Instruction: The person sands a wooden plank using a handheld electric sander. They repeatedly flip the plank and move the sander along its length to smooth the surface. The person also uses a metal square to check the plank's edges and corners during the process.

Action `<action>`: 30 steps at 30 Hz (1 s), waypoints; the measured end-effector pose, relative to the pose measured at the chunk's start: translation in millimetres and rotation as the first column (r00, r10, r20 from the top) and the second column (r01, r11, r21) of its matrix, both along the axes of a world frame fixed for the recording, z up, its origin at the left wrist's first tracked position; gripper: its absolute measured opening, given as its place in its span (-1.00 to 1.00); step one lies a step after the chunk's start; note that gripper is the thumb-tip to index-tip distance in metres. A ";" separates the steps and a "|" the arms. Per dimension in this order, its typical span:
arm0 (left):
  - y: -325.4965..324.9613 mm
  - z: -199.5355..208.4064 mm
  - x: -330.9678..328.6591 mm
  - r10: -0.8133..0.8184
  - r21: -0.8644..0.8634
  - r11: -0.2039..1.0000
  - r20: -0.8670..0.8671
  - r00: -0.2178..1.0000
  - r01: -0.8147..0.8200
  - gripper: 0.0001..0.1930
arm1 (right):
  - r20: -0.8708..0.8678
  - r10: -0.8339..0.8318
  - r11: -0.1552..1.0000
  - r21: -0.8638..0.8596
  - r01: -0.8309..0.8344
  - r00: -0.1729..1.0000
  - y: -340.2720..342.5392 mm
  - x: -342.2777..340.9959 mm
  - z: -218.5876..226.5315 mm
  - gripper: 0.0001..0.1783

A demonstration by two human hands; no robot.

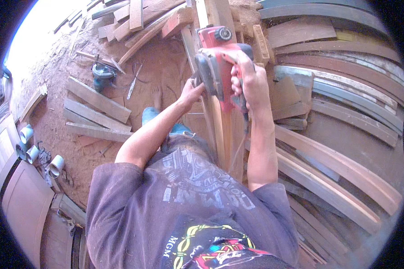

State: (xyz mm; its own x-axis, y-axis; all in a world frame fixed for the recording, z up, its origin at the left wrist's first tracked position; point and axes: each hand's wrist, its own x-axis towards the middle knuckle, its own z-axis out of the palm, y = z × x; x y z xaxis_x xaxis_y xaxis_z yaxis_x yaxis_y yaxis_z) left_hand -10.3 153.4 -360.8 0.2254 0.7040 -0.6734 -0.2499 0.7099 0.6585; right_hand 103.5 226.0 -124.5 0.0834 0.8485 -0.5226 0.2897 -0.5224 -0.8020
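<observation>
A red and black electric planer (223, 78) rests on a long wooden beam (217, 125) in front of me, with a black dial at its far end. My right hand (250, 83) is wrapped round the planer's rear handle. Close to the planer's dark left side, my left hand (193, 93) has its fingers curled at the beam's edge. What those fingers grip is partly hidden by the tool. A dark cord (245, 125) hangs from the planer's handle, running down beside my right forearm.
Stacked boards (345, 89) fill the right side. On the left, loose planks (96, 110) lie on dusty ground near a blue-green power tool (104, 74). Several pale cups (56, 165) sit by brown panels (27, 193) at lower left. More offcuts (137, 15) lie ahead.
</observation>
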 end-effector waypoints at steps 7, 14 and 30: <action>-10.6 -38.2 6.5 -0.030 0.076 0.996 -0.060 0.998 0.034 -0.27 | -0.024 -0.003 1.000 -0.002 0.002 1.000 106.8 -38.8 -5.7 -0.42; -28.2 -69.2 22.0 0.035 0.154 0.988 -0.145 0.989 -0.013 -0.22 | -0.025 0.120 0.980 0.163 -0.114 0.992 222.2 -82.0 -17.4 -0.38; -13.1 -48.7 6.1 -0.065 0.052 0.996 -0.057 0.996 0.068 -0.28 | 0.027 0.135 0.983 0.121 -0.138 0.990 29.9 -7.1 -4.1 -0.44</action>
State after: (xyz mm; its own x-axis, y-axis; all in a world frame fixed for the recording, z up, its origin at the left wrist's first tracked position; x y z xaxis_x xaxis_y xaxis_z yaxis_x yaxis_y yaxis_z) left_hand -4.3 140.3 -409.5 0.2370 0.7244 -0.6474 -0.1655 0.6867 0.7078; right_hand 96.4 255.9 -128.6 -0.0286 0.9099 -0.4137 0.3672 -0.3754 -0.8510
